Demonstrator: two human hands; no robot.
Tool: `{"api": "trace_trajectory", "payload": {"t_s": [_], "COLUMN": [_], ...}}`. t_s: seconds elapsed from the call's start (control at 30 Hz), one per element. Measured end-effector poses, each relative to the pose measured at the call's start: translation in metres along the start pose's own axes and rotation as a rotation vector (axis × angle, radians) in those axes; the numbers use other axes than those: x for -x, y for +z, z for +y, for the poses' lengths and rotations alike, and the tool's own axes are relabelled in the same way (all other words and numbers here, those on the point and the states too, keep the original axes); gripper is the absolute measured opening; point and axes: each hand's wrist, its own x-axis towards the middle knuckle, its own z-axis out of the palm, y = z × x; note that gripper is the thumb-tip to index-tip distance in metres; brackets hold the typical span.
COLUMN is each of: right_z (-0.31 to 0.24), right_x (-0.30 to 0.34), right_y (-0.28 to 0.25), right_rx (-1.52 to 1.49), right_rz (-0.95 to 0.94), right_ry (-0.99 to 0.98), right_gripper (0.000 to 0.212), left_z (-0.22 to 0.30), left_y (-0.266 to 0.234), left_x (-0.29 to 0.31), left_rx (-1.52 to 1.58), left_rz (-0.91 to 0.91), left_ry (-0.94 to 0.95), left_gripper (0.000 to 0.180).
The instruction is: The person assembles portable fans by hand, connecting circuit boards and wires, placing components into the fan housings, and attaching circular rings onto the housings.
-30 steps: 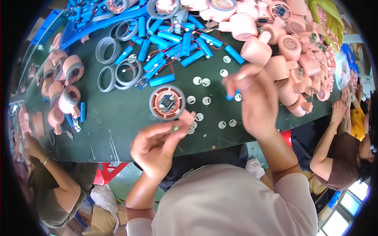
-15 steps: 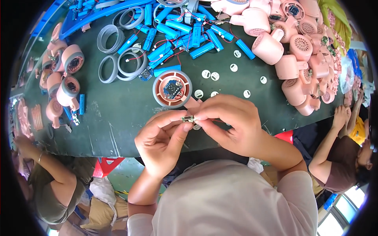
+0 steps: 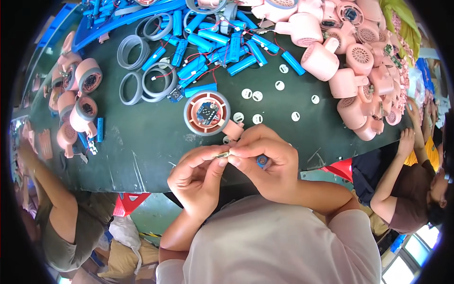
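Pinching a tiny pale part with a dark slot (image 3: 222, 155) between the fingertips of left hand (image 3: 196, 177) and right hand (image 3: 279, 169), with each grip closed on one end, just below the round pink plastic housing with a grey rim (image 3: 223, 113). Held edgewise, probably for a clear look at the slot. Beyond the housing, on a dark green worktop (image 3: 156, 128), blue cylindrical cells with red wires (image 3: 235, 47); to its right, white discs (image 3: 247, 93) and heaped pink bodies (image 3: 320, 61), perhaps for easy reach; far off either side, co-workers (image 3: 402, 199).
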Motion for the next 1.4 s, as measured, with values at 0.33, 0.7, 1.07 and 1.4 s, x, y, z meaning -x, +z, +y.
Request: {"api": "trace_trajectory", "payload": {"t_s": [0.33,0.7,1.07,1.4], "right_z": [-0.022,-0.042,-0.039,0.013], "right_x": [-0.024,-0.072,-0.018,-0.135], "right_y": [-0.023,-0.109,-0.055,-0.093], "right_rx": [0.417,1.369,0.791,1.467], "right_rz": [-0.228,0.062,-0.720,0.154], "right_ry": [-0.289,-0.448,-0.589,-0.158], "right_gripper": [0.033,0.052,0.033,0.009], "left_z": [0.014,0.043,0.028,0.030], "left_y": [-0.031,-0.165,-0.025,-0.046], "left_x": [-0.009,-0.104,-0.061,-0.032], "left_rx": [-0.281,-0.803,-1.025,-1.052], "left_rz": [0.011,0.758,-0.717,-0.453], "left_ry": [0.037,0.596,0.285,0.311], "left_gripper": [0.014,0.031,0.075,0.028]}}
